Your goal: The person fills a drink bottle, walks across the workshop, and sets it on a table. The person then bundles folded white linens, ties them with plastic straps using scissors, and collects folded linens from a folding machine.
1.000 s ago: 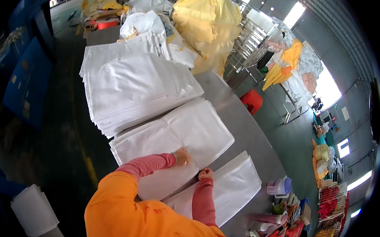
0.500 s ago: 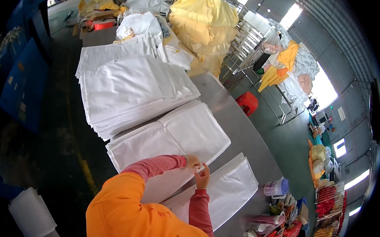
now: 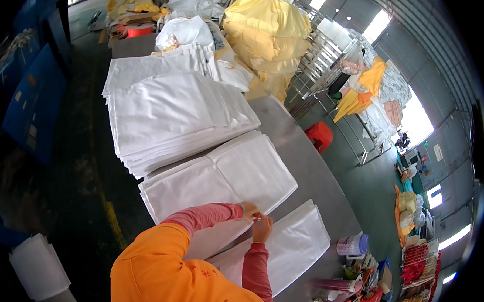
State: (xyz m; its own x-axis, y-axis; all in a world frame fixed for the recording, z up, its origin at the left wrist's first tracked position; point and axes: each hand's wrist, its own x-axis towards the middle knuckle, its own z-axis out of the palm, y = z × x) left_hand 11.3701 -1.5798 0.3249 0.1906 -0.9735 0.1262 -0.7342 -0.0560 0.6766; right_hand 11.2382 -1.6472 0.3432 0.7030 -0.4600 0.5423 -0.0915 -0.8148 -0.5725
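My left hand (image 3: 249, 209) and my right hand (image 3: 262, 229) meet over the table, fingertips pinched together. A tiny white bit shows between them, too small to name. Beneath my left forearm lies a folded white cloth stack (image 3: 221, 176). Another folded white cloth (image 3: 297, 240) is under my right wrist, nearer the table's right edge. Farther up stands a taller pile of folded white cloth (image 3: 178, 110).
The metal table (image 3: 307, 164) has a white-and-purple tub (image 3: 352, 245) and assorted small items at its near right corner. Yellow cloth bundles (image 3: 267, 39) rise at the far end. A red stool (image 3: 319, 137) stands on the floor to the right, before a loaded rack.
Both hands have come closer together, fingertips now touching. The small white thing that showed between them is mostly covered by the fingers. The view has shifted slightly; the cloth stacks stay put.
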